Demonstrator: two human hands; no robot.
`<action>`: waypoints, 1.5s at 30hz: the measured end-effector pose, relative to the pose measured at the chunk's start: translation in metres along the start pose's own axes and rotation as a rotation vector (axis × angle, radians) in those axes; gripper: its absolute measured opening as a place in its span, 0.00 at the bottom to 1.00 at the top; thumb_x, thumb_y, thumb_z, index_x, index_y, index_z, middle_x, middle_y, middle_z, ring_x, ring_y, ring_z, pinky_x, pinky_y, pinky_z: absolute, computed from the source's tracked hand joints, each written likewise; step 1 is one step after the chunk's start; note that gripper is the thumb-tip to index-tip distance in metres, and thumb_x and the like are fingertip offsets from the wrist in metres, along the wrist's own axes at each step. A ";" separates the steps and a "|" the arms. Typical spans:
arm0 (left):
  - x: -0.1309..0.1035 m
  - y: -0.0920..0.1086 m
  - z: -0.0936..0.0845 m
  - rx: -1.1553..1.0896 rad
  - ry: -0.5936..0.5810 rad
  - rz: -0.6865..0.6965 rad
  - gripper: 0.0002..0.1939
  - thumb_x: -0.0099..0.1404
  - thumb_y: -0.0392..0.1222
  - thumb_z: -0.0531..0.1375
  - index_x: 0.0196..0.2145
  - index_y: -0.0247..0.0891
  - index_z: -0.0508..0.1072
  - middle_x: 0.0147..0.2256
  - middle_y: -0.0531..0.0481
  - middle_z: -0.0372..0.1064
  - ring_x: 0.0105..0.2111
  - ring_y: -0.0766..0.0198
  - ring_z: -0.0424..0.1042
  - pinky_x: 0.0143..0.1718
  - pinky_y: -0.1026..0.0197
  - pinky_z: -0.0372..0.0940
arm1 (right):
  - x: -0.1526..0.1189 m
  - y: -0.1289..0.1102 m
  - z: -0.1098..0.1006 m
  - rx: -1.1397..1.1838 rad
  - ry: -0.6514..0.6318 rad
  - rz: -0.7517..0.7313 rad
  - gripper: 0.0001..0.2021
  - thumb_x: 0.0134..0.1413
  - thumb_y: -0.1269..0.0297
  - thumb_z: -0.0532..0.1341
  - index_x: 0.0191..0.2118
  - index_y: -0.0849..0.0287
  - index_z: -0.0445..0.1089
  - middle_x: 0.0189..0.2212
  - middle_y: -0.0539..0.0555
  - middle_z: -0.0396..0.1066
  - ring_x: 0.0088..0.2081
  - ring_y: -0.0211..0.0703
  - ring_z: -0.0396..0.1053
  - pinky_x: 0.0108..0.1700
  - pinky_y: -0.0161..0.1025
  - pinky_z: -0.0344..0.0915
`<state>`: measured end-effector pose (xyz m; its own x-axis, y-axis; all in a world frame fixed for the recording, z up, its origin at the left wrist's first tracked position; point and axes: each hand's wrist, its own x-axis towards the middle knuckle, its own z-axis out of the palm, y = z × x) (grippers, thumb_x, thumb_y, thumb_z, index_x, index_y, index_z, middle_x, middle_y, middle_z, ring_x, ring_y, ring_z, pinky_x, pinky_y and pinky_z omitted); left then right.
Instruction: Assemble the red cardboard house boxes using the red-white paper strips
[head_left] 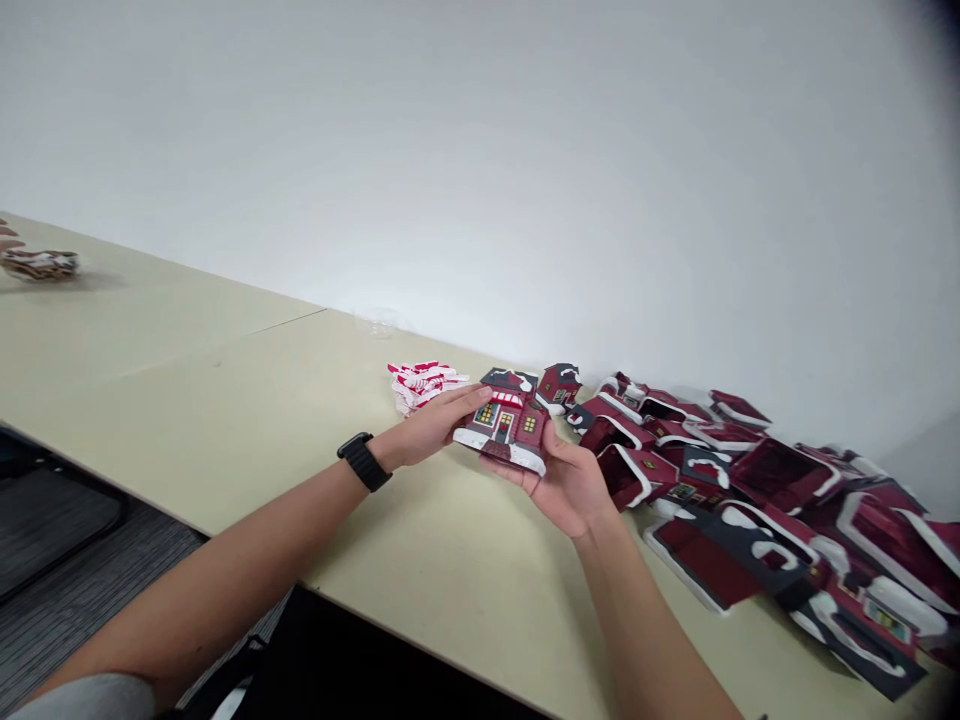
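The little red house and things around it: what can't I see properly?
In the head view:
Back of the little house: faces away.
Part of the right hand: behind the house.
Some red-and-white pieces: partly behind the left hand.
Brown pieces: small, blurred, near the left edge.

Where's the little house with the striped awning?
In the head view, the little house is just right of centre, held by the left hand and right hand, left of the maroon house pile.
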<state>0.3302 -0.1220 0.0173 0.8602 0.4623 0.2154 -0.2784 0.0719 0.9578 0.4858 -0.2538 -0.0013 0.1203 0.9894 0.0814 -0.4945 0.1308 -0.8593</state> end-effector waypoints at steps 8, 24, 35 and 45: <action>0.003 -0.008 -0.001 0.259 0.025 0.172 0.30 0.61 0.50 0.70 0.59 0.42 0.70 0.51 0.43 0.75 0.47 0.61 0.75 0.49 0.58 0.71 | 0.011 0.010 0.002 -0.191 0.158 -0.157 0.28 0.48 0.49 0.74 0.55 0.50 0.72 0.48 0.52 0.78 0.49 0.50 0.74 0.53 0.45 0.69; -0.001 -0.011 0.010 0.357 0.008 0.274 0.28 0.64 0.48 0.68 0.58 0.40 0.68 0.55 0.41 0.73 0.52 0.58 0.74 0.55 0.57 0.69 | 0.013 0.014 -0.007 -0.326 0.179 -0.275 0.28 0.47 0.52 0.75 0.53 0.53 0.70 0.41 0.52 0.78 0.44 0.47 0.73 0.49 0.41 0.67; -0.010 0.014 -0.003 0.578 -0.045 0.165 0.26 0.59 0.49 0.71 0.52 0.41 0.71 0.48 0.45 0.73 0.47 0.58 0.75 0.51 0.56 0.70 | 0.009 0.011 0.002 -0.420 0.108 -0.208 0.28 0.43 0.54 0.77 0.49 0.53 0.68 0.43 0.50 0.74 0.43 0.45 0.71 0.47 0.40 0.66; -0.104 0.019 -0.003 0.526 0.206 0.044 0.33 0.55 0.48 0.74 0.56 0.42 0.70 0.52 0.46 0.76 0.50 0.56 0.76 0.56 0.53 0.70 | 0.000 0.004 0.008 -0.221 -0.133 -0.099 0.24 0.59 0.41 0.63 0.53 0.52 0.72 0.51 0.58 0.73 0.56 0.56 0.67 0.56 0.51 0.65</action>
<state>0.2345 -0.1660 0.0130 0.7369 0.6213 0.2664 -0.0166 -0.3773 0.9259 0.4773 -0.2530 -0.0005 0.0369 0.9740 0.2234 -0.2841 0.2246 -0.9321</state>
